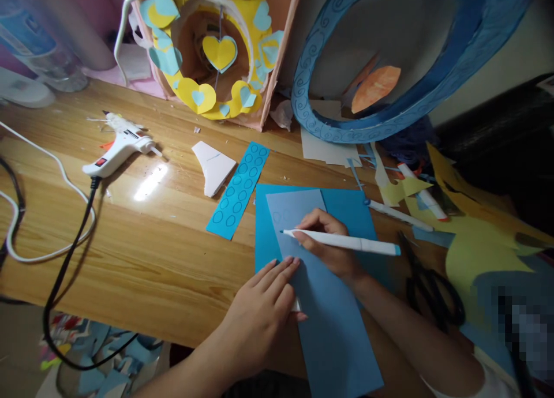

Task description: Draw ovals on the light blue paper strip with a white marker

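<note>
Wooden tabletop (173,271) bears a turquoise sheet (348,205). Light-blue paper (341,349) overlaps it, extending toward the person. Left hand (262,305): palm down, fingers extended, tips on the paper's left edge. Right hand (329,245) pinches white marker (367,245), nib at the paper, just below faint ovals (277,217). White piece (296,305) by left thumb; cannot tell whether gripped.

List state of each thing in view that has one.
Marker: uncapped, in right hand, tip at pale sheet
Left hand: on pale sheet
Pale sheet: over blue sheet, faint outlines drawn
Blue sheet: flat, partly covered
Blue strip: flat, rows of circles drawn
Glue gun: lying down, cord attached, power unclear
Scissors: lying down, blades unclear
Bottle: upright
</note>
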Available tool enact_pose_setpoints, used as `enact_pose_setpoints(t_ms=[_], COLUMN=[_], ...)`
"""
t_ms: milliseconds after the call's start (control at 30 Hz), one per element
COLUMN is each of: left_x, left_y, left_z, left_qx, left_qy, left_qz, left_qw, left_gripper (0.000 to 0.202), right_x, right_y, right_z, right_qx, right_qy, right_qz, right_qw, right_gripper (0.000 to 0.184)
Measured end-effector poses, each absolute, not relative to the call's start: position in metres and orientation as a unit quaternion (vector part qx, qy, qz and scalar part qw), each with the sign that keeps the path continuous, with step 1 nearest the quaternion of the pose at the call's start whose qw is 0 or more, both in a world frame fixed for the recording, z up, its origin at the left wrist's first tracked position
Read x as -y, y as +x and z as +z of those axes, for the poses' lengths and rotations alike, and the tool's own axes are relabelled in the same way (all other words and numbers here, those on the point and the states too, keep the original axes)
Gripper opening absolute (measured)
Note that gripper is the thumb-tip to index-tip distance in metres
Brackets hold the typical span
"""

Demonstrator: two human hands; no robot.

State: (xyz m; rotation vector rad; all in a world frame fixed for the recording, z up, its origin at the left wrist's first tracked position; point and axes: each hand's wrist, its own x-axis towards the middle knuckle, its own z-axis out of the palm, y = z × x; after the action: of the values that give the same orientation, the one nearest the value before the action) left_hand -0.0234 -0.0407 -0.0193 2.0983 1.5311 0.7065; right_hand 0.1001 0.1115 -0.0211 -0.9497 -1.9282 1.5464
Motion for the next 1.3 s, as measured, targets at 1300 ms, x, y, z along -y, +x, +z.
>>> enact_pose_setpoints(t_ms=[1300], left_x=[0.0428], left_y=[-0.0230], left_z=[-0.0205], left_qx=[-0.554], left_qy=[0.761], left_qz=[0.250], left_qw=[0.227], left_gripper=[0.023], right_x=[-0.1086], right_y=[0.1018], right_z=[-0.0260], right_qx=[0.771], right_qy=[-0.351], right_qz=[0.466], right_qw=[0.256], right_gripper=[0.031])
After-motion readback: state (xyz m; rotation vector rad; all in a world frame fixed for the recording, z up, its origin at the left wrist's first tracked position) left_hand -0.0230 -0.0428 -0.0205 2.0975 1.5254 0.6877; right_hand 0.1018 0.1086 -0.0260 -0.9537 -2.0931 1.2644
